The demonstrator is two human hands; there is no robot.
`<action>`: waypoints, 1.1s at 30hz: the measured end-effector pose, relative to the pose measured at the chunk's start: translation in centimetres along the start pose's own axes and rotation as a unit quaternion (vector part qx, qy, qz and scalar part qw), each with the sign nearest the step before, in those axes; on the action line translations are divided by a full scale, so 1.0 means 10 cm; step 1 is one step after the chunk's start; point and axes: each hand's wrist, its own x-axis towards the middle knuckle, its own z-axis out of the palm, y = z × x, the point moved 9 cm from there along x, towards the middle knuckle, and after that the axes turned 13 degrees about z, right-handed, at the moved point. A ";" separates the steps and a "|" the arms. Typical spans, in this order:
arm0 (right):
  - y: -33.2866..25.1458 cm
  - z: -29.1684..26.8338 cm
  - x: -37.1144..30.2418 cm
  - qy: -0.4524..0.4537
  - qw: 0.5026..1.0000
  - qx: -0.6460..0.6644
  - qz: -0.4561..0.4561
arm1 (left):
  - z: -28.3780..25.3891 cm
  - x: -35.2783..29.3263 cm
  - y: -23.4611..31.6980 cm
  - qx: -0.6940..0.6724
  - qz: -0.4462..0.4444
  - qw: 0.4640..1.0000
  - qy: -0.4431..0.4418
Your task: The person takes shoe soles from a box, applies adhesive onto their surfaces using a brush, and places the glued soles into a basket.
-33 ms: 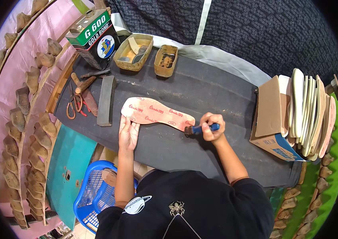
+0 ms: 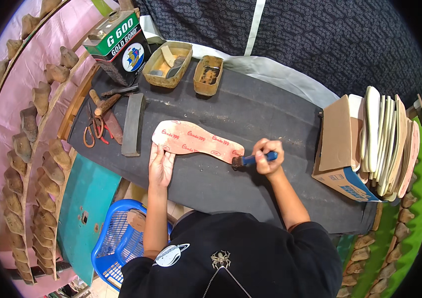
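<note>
Brush (image 2: 249, 160) shifted slightly rightward, right grip (image 2: 269, 158) wrapped around its handle (image 2: 272, 156), bristles (image 2: 236, 162) at insole's (image 2: 196, 139) right end; left grip (image 2: 161, 168) pinching insole's near edge over dark desk (image 2: 206, 186).

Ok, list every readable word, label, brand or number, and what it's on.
Wording and brands not transcribed here; locations only:
Black, green and white tin: large white lettering and a number, legible; small print near its base too small.
Pink sole-shaped piece: repeated red word and number, legible; oval stamps too small.
Cardboard box: print on the blue-and-white side, too blurred.
Black shirt: lettering across the white emblem, too small.
</note>
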 end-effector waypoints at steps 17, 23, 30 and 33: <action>0.35 -0.26 0.15 0.104 0.988 0.033 0.111 | 0.04 0.00 0.00 -0.011 -0.004 1.000 -0.006; 0.45 -0.53 0.07 0.137 0.980 0.018 0.143 | -0.02 0.01 0.00 -0.015 -0.002 1.000 -0.001; 0.40 -0.35 0.19 0.160 0.979 0.004 0.125 | -0.02 0.01 0.00 -0.013 -0.001 1.000 0.012; 0.46 -0.44 0.15 0.155 0.976 0.023 0.152 | -0.04 0.01 0.00 -0.019 0.005 1.000 0.004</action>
